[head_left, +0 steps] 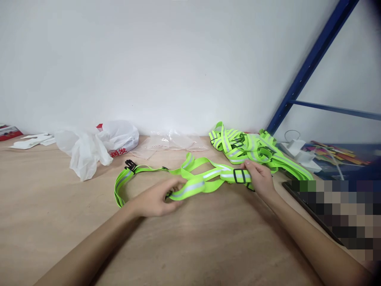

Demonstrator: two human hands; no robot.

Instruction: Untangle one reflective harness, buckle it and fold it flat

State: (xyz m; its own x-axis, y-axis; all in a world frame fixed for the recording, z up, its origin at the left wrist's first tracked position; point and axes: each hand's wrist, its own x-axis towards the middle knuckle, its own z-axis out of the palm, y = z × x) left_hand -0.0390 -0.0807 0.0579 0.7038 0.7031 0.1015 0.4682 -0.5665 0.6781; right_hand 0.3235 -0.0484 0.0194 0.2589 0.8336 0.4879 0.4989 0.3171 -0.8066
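Observation:
A neon-green reflective strap harness [190,188] with silver stripes spans the space between my hands. My left hand [159,198] is closed on one strap end, where a bit of black buckle shows at the fingers. Beside a black slider buckle [239,176], my right hand [258,177] pinches another part of the harness. From the left side a loop runs over the table to a black clip [130,166]. Behind my right hand lies a heap of similar green straps [241,145].
White plastic bags [89,147] lie at the back left, with clear plastic packets [175,141] along the wall. A dark-edged device [315,214], partly pixelated, is at the right. Beyond it are a white power strip [300,155] and a blue metal frame [309,67].

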